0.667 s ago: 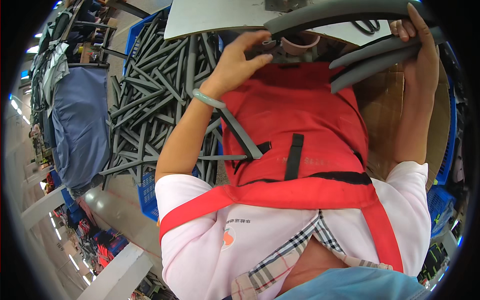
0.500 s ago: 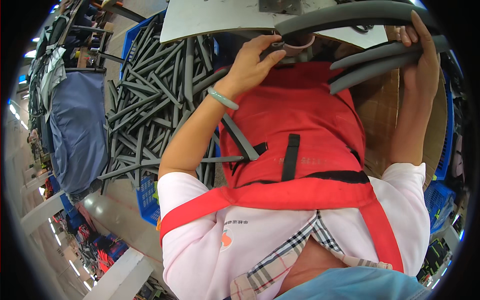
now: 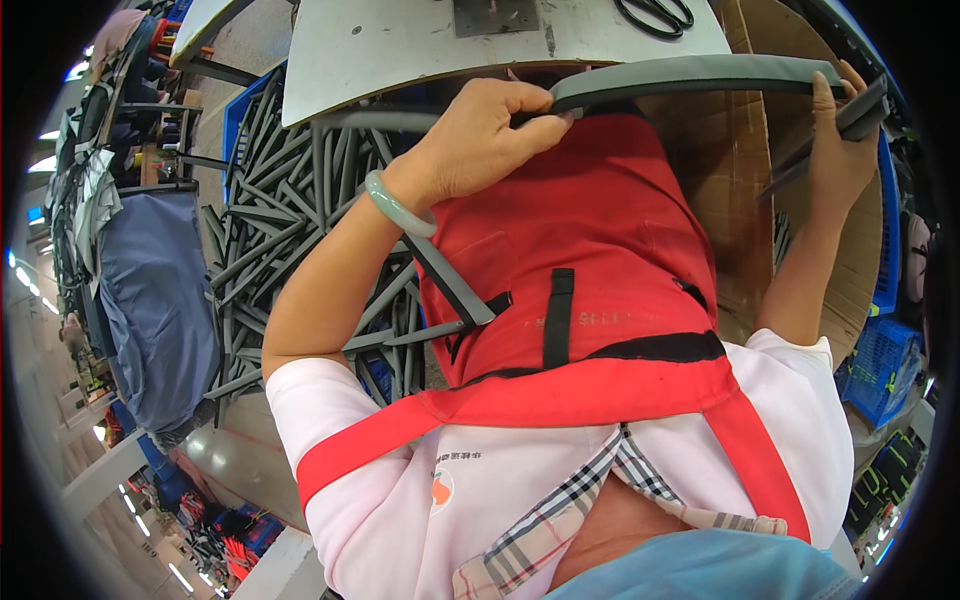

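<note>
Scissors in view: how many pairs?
1: black-handled scissors lie on the grey table at the top edge, partly cut off; others may be hidden.

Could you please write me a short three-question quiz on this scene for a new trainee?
1. True or false: the left hand grips one end of the long grey foam tube.
2. What does the right hand hold besides that tube? A) scissors B) more grey tubes C) a cardboard box
3. Which tool lies on the grey table?

Key: 1 true. 2 B, the grey tubes. 3 the black scissors.
</note>
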The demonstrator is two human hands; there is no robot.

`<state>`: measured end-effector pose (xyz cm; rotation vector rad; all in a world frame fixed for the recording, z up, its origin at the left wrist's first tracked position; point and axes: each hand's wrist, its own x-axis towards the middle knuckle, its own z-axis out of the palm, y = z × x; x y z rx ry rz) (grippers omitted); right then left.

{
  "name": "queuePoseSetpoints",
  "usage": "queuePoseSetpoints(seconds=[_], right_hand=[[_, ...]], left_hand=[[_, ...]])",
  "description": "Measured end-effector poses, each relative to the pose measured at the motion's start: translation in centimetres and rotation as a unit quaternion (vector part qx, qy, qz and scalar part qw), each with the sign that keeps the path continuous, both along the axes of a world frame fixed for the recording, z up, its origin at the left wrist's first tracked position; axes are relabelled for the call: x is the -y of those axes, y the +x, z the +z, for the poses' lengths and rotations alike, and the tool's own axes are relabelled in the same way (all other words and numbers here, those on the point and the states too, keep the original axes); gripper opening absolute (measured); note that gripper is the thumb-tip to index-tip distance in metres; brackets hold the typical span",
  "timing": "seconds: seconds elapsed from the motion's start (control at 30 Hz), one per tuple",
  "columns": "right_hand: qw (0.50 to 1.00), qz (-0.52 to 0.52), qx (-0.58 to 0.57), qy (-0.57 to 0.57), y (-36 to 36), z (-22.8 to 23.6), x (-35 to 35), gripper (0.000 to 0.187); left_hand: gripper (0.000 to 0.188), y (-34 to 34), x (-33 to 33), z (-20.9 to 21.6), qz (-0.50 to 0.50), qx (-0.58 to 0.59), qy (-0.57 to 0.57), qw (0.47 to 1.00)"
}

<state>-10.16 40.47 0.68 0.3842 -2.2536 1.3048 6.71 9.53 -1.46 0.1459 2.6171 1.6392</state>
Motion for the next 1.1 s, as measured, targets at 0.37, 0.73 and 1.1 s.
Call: queuePoseSetpoints(seconds=[0.37,0.73,1.1], right_hand=[[0.867,0.451,-0.041,0.208,5.6,-0.4,6.7,0.077],[0.821,0.324,-0.297,0.363,1.7,2.9,9.5,0.048],[0.865,0.305,-0.194,0.348,-3.9,0.0,14.3,0.046]], left_hand=[[0.044,0.4,-1.2,1.2,-0.161,0.245,0.152,0.944],[0.047,-0.4,3.7,2.2,-0.105,0.148,0.325,0.928],[0.033,-3.9,6.9,2.2,0.137,-0.074,-0.034,0.987]])
